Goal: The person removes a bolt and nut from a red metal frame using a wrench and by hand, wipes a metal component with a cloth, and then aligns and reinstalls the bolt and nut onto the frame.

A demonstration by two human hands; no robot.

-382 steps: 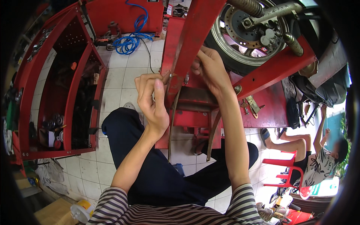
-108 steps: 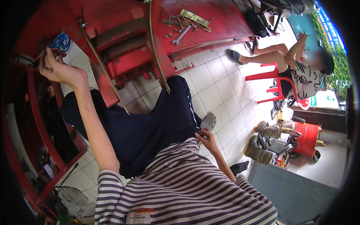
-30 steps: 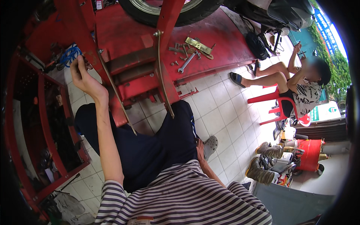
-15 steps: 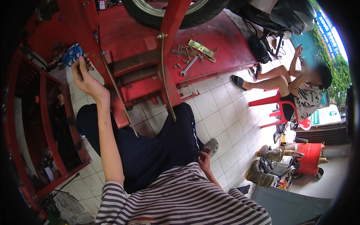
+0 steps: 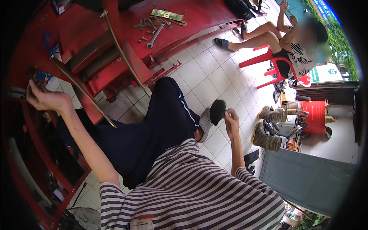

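Note:
My left hand (image 5: 46, 97) is raised at the left beside the red steel frame (image 5: 97, 76), palm partly up, its fingers loosely bent and apart with nothing visible in them. My right hand (image 5: 232, 119) is out to the right of my right knee, above the tiled floor, pinching a dark, rounded, flat object (image 5: 217, 112) that I cannot identify. A grey clog (image 5: 206, 125) shows behind it. On the red platform (image 5: 199, 11) lie a wrench (image 5: 156, 35), a brass-coloured plate (image 5: 165, 14) and several small metal pieces.
A red shelving unit (image 5: 27, 145) stands at the left. At the upper right another person (image 5: 297, 55) sits on a red plastic chair (image 5: 251, 62) with both hands raised. Rubber boots (image 5: 266, 136), a red drum (image 5: 313, 115) and a grey panel (image 5: 306, 176) are at the right.
My right hand has risen from beside my right leg and now holds out the dark object. The view has shifted, so the bench and my left hand appear further left.

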